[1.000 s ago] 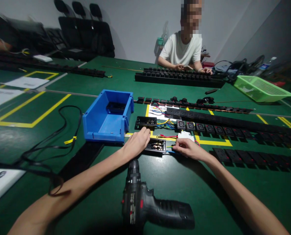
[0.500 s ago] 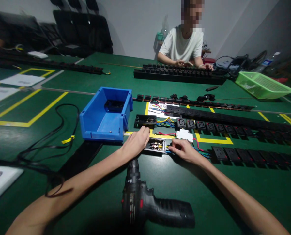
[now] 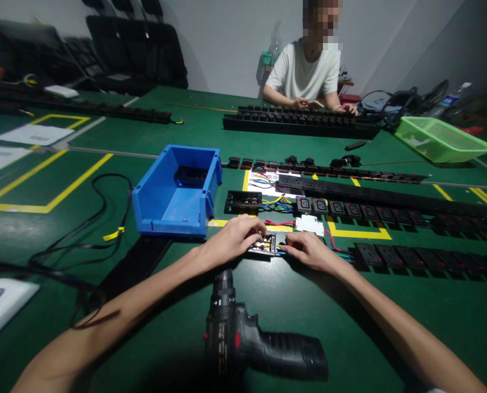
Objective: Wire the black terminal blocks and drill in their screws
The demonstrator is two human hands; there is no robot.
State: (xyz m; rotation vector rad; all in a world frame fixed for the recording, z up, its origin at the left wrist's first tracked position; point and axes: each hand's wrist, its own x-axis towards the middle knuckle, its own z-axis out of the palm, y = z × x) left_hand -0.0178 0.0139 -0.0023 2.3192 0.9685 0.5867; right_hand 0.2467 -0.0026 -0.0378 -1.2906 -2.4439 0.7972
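A small black module [image 3: 263, 252] with metal contacts lies open side up on the green table. My left hand [image 3: 243, 236] is over its left part, thumb and fingertips pinched together above the contacts; what they hold is too small to name. At the module's right end my right hand [image 3: 307, 249] pinches the thin yellow and blue wires [image 3: 281, 248] that run into it. Behind my right hand lies a white block [image 3: 309, 225] with red wires. A second black module [image 3: 243, 202] sits farther back.
A black drill [image 3: 243, 333] lies in front of the hands. Left of them is a blue bin [image 3: 173, 191], with a black cable [image 3: 100, 218] beyond. Rows of black sockets [image 3: 415, 259] stretch right. Across the table sits a person [image 3: 309, 76], near a green basket [image 3: 444, 139].
My left hand has moved right along the module, and its fingertips are now over the contacts. My right hand has stayed nearly in place at the wires.
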